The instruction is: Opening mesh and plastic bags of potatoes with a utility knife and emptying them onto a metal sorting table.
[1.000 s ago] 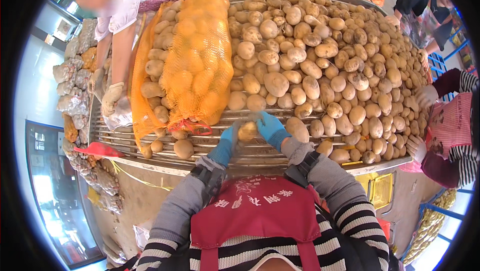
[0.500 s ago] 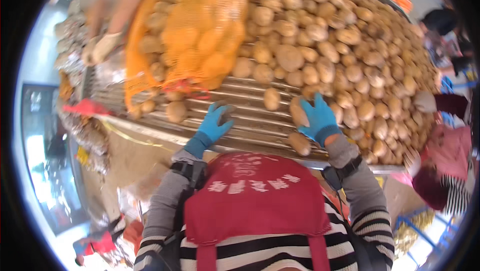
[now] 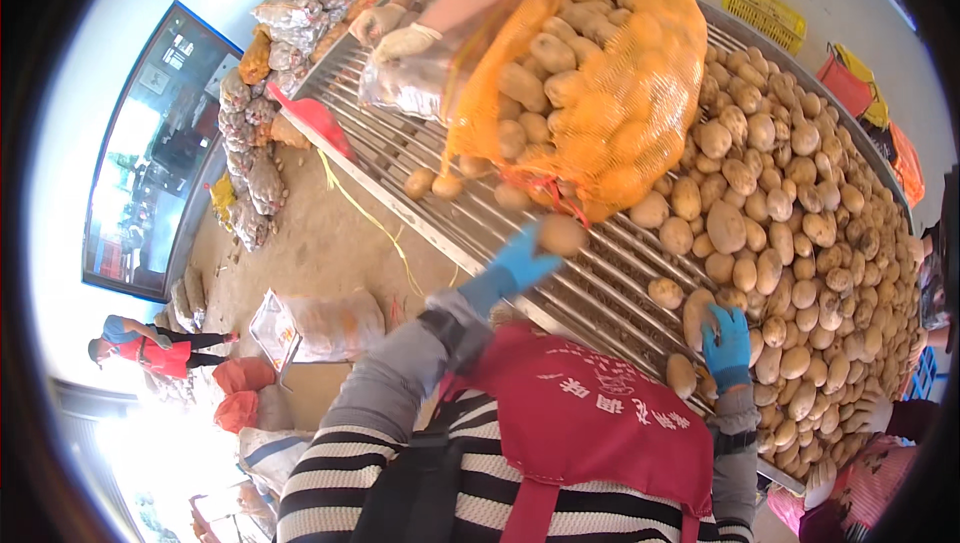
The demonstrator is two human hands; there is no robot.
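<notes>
The main change is at the left hand point(image 3: 515, 265): half a second ago it was over the bare slats with no potato plain at it, and now a brown potato point(image 3: 562, 236) sits at its fingertips, just below the mouth of the orange bag point(image 3: 650, 83). Both are blurred, so I cannot tell whether the fingers grip it or only touch it. The right hand point(image 3: 727, 343) has changed less. It is still by the edge of the pile point(image 3: 790, 243), fingers somewhat spread against the right side of a long potato point(image 3: 696, 315); whether it grips that one cannot be told. Two loose potatoes, one upper point(image 3: 665, 293) and one lower point(image 3: 681, 375), lie near it on the slatted surface point(image 3: 610, 278), as they did before, while the view has swung to the left. For the work, this appears to mean that the hands are now split, the left dealing with a single potato beside the bag and the right staying with those beside the pile.
</notes>
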